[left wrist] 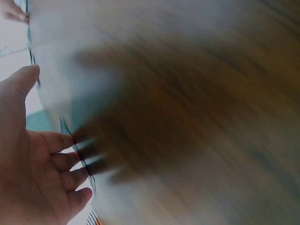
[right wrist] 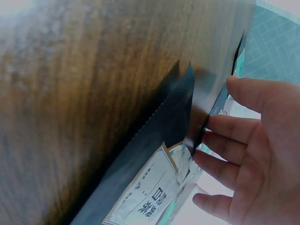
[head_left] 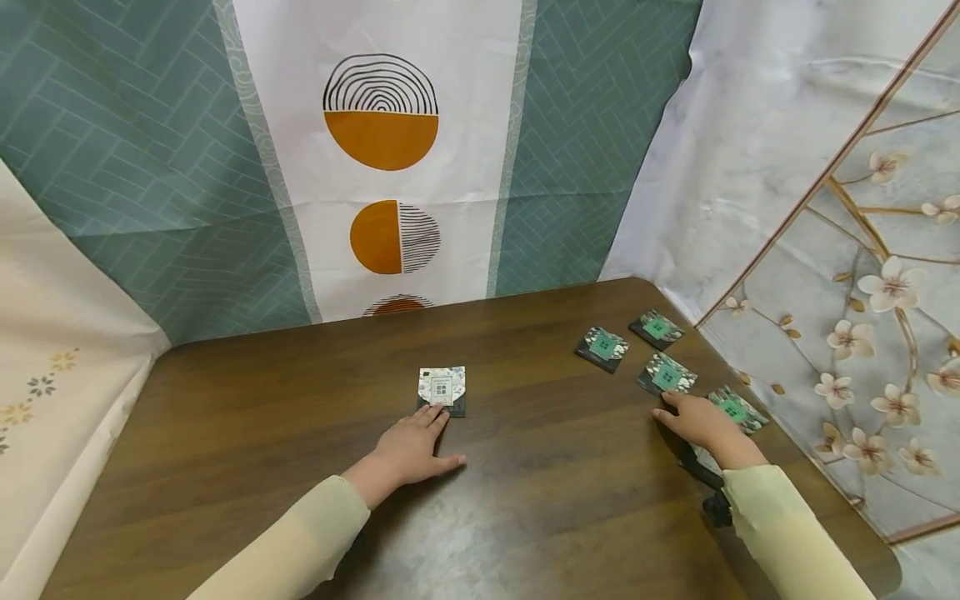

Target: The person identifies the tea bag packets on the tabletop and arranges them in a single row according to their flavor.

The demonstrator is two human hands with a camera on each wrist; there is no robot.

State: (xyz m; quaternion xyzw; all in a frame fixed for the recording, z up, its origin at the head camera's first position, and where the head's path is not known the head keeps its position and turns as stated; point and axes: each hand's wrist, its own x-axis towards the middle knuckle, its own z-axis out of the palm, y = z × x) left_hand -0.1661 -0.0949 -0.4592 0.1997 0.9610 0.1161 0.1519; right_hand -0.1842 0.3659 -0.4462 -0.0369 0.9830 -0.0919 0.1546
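Packet, pale, one (head_left: 442, 385): straight ahead of your left hand (head_left: 411, 446), near edge under your fingertips. Hand released, fingers extended, thumb spread rightward.
Packets, green-labelled, four (head_left: 667, 375): one at the fingertips of your right hand (head_left: 703, 423), two farther beyond it, one just beside it on the right. Hand released, fingers loosely extended.
Packet, partly hidden, one (head_left: 707, 461): beneath your right wrist.
Dark object, one (head_left: 717, 510): nearer you than that wrist, too covered to identify.
Tabletop, brown, one (head_left: 540, 500): far edge well beyond both hands; right edge near your right hand and its packets; left edge well apart from your left hand. Room: broad stretch between your hands, another leftward.
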